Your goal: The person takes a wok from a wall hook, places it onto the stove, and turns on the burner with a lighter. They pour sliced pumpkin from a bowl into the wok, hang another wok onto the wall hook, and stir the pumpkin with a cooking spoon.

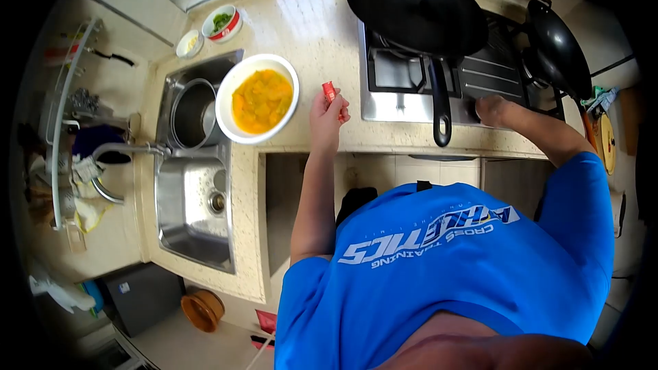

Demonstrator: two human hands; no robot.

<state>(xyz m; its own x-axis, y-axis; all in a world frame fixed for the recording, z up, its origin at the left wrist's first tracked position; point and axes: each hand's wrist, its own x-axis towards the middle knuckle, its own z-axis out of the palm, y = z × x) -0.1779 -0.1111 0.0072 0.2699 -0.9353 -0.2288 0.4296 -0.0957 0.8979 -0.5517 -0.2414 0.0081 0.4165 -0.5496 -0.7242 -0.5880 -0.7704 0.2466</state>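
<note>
My left hand [327,115] is closed around a small red stick-shaped object [329,90], whose kind I cannot make out; one end sticks out past my fingers. To its left, a white bowl [293,106] holds orange-yellow chunks in liquid. My right hand [491,110] is closed at the front panel of the gas stove [401,105], with its fingers around what appears to be a stove knob, mostly hidden by the hand. A black wok [418,10] sits tilted over the left burner, its handle [441,99] pointing towards me between my hands.
A second dark wok [558,48] rests on the right burner. The double sink [195,216] on the left holds a metal pot [193,113]. Two small bowls stand behind it, one with chopped greens [221,22]. A knife [113,56] hangs at the left wall.
</note>
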